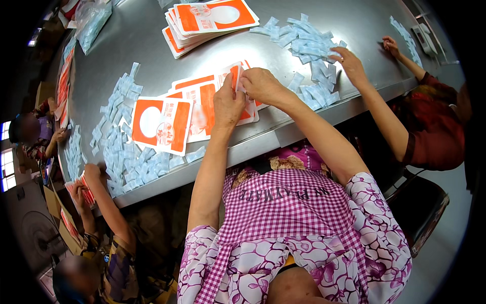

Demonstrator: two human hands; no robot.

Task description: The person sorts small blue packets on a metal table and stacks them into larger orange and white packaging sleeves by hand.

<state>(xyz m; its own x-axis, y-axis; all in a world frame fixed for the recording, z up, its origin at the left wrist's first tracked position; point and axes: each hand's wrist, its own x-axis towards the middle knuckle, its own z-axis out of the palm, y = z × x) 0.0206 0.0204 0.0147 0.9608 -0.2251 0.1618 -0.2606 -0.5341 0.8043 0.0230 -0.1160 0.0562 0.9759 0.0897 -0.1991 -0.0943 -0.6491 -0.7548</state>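
My left hand [229,104] grips the edge of an orange-and-white printed pouch [234,74], its thumb and fingers pinched together. My right hand [262,85] meets it at the pouch's other side, fingers curled at the edge; what lies within them is hidden. Below both hands several like pouches [207,93] lie overlapped on the metal table [152,45]. One pouch [162,125] with a white oval rests to the left, partly over a heap of small pale-blue sachets [133,167]. Another heap of blue sachets [311,45] lies to the right of my right hand.
A pouch stack [212,19] stands across the table. At right, a co-worker's hand [351,66] touches the sachet heap; another hand [391,46] rests farther off. Co-workers' hands [79,193] hold pouches at left. A clear bag of sachets [91,22] lies far left.
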